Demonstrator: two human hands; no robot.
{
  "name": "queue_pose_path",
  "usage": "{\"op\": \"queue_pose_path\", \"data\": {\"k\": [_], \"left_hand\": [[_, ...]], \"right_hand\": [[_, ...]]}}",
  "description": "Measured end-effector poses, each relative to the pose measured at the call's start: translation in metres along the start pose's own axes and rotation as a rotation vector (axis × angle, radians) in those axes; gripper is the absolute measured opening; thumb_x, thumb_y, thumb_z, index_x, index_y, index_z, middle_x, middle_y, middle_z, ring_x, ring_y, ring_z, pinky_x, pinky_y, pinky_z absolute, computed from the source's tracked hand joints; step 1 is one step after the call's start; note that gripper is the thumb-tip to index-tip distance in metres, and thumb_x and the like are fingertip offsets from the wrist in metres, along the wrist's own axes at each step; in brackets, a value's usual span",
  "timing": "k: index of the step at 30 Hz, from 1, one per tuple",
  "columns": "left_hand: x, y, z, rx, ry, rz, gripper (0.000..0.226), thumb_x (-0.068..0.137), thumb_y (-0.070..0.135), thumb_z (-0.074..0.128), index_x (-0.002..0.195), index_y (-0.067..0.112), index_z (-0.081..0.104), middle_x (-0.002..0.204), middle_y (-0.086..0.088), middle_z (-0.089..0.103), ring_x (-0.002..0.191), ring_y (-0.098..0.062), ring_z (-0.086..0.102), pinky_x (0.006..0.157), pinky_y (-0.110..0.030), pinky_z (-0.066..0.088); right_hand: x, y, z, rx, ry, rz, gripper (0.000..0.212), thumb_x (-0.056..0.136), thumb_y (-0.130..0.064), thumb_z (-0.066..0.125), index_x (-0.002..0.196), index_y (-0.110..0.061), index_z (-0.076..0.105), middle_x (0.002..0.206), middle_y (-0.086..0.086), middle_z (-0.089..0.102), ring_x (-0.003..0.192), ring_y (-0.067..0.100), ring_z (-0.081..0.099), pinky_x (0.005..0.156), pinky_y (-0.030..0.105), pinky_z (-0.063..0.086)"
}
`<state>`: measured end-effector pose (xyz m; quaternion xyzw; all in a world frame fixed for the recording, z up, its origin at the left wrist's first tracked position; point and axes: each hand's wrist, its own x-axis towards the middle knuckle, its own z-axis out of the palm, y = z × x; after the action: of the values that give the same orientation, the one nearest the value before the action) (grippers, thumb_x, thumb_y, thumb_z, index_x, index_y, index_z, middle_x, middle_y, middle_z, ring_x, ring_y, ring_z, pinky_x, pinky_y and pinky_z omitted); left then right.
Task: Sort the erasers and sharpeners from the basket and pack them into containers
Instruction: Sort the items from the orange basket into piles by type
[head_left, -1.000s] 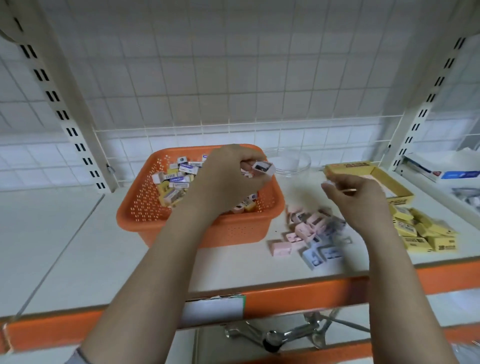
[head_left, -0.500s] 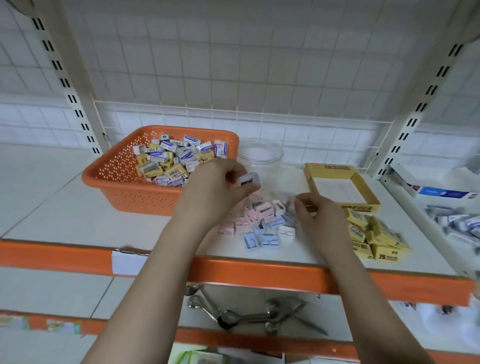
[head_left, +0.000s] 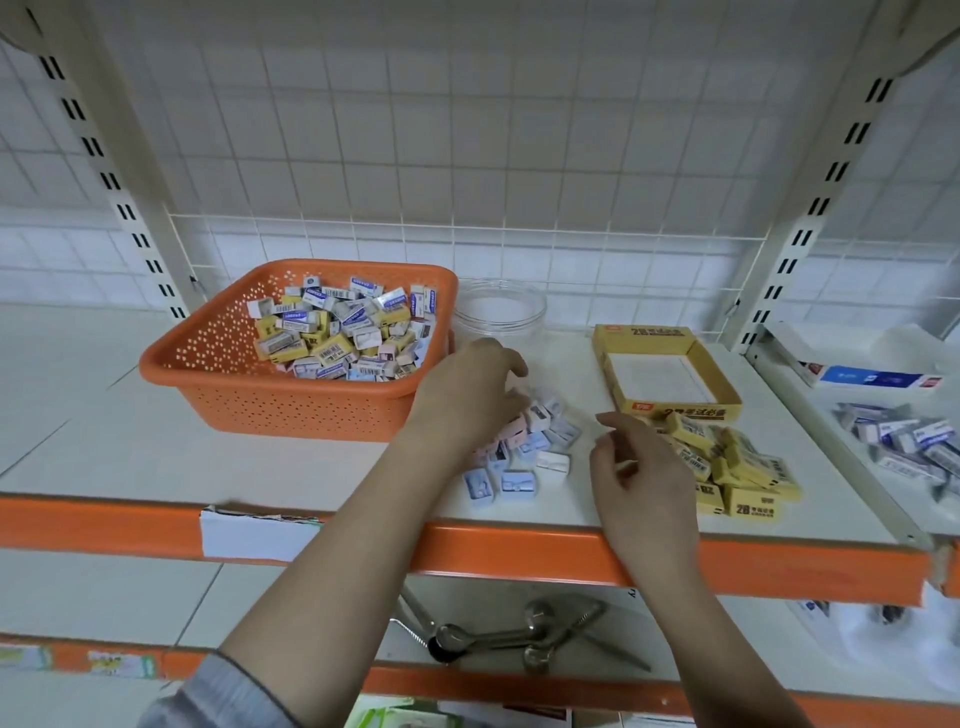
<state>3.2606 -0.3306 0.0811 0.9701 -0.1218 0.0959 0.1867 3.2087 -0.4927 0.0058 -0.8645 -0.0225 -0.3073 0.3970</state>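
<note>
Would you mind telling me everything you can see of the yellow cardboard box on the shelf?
The yellow cardboard box is a shallow open tray with low walls and a white floor, printed with dark lettering on its front and back walls plus a small red mark on the front one. It lies flat and upright on the white shelf, right of the clear round container. Nothing shows inside it. A heap of yellow erasers lies against its front wall; neither hand touches it.

One orange basket (head_left: 228, 384) is sitting on the shelf, holding too many small boxes to count. One clear round container (head_left: 500, 309) and one open yellow box (head_left: 670, 370) are standing behind two loose piles. Two hands are showing.
</note>
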Motion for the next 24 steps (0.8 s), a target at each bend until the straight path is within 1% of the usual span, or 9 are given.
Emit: {"op": "queue_pose_path", "data": {"k": [4,6,8,10,12,14,18,21,24], "left_hand": [[-0.004,-0.007,-0.020,-0.110,0.130,-0.011,0.027,0.090,0.029,0.058,0.116,0.024,0.063,0.120,0.004,0.060,0.100,-0.010,0.057,0.087,-0.030,0.049],[-0.006,-0.021,-0.034,-0.133,0.177,-0.030,0.025,0.090,0.026,0.058,0.113,0.022,0.065,0.112,0.006,0.065,0.089,-0.005,0.056,0.081,-0.024,0.047],[-0.009,-0.043,-0.049,-0.149,0.202,-0.067,0.021,0.090,0.025,0.059,0.108,0.022,0.068,0.106,0.006,0.067,0.086,-0.006,0.058,0.076,-0.024,0.046],[-0.011,-0.072,-0.061,-0.169,0.228,-0.121,0.018,0.089,0.026,0.061,0.104,0.022,0.069,0.102,0.006,0.068,0.084,-0.008,0.060,0.075,-0.025,0.046],[-0.012,-0.101,-0.069,-0.183,0.258,-0.164,0.017,0.087,0.025,0.063,0.102,0.021,0.070,0.100,0.007,0.068,0.082,-0.009,0.060,0.073,-0.024,0.042],[-0.012,-0.129,-0.077,-0.198,0.271,-0.178,0.014,0.086,0.023,0.063,0.098,0.021,0.071,0.095,0.006,0.069,0.078,-0.008,0.061,0.070,-0.022,0.040],[-0.008,-0.172,-0.093,-0.201,0.245,-0.157,0.010,0.086,0.020,0.063,0.089,0.025,0.071,0.078,0.013,0.065,0.069,0.001,0.058,0.056,-0.005,0.036],[-0.003,-0.197,-0.103,-0.200,0.203,-0.111,0.012,0.087,0.019,0.062,0.090,0.027,0.070,0.084,0.011,0.067,0.075,-0.003,0.060,0.061,-0.004,0.036],[0.000,-0.214,-0.108,-0.184,0.174,-0.077,0.014,0.088,0.021,0.061,0.097,0.026,0.070,0.087,0.012,0.065,0.078,-0.004,0.059,0.062,-0.009,0.037]], "right_hand": [[0.007,-0.004,0.004,0.012,0.012,-0.001,0.022,0.091,-0.011,0.056,0.110,-0.013,0.066,0.082,0.001,0.068,0.066,0.010,0.059,0.061,0.011,0.041],[0.017,-0.014,0.007,0.047,0.034,-0.008,0.021,0.092,-0.011,0.056,0.110,-0.013,0.067,0.079,0.001,0.068,0.062,0.006,0.058,0.058,0.007,0.040],[0.033,-0.030,0.012,0.072,0.032,-0.031,0.021,0.092,-0.010,0.055,0.108,-0.013,0.067,0.076,-0.002,0.066,0.062,-0.002,0.056,0.059,0.004,0.039],[0.053,-0.050,0.021,0.068,-0.006,-0.056,0.020,0.091,-0.011,0.055,0.107,-0.014,0.067,0.072,-0.006,0.062,0.062,-0.001,0.056,0.060,0.007,0.039],[0.074,-0.074,0.034,0.058,-0.061,-0.077,0.020,0.091,-0.014,0.054,0.105,-0.016,0.067,0.074,-0.006,0.061,0.065,0.007,0.056,0.065,0.019,0.043],[0.093,-0.098,0.055,0.044,-0.114,-0.103,0.019,0.091,-0.017,0.054,0.104,-0.017,0.067,0.077,-0.006,0.062,0.069,0.011,0.057,0.070,0.024,0.044],[0.132,-0.132,0.111,-0.098,-0.266,-0.150,0.019,0.089,-0.019,0.054,0.101,-0.016,0.069,0.088,-0.002,0.067,0.079,0.014,0.060,0.076,0.028,0.049],[0.156,-0.141,0.153,-0.236,-0.410,-0.168,0.017,0.087,-0.017,0.056,0.098,-0.013,0.069,0.094,0.001,0.065,0.083,0.014,0.057,0.076,0.026,0.047],[0.173,-0.141,0.185,-0.451,-0.593,-0.194,0.022,0.084,-0.016,0.061,0.105,-0.017,0.068,0.105,0.001,0.063,0.090,0.014,0.055,0.079,0.028,0.047]]}}
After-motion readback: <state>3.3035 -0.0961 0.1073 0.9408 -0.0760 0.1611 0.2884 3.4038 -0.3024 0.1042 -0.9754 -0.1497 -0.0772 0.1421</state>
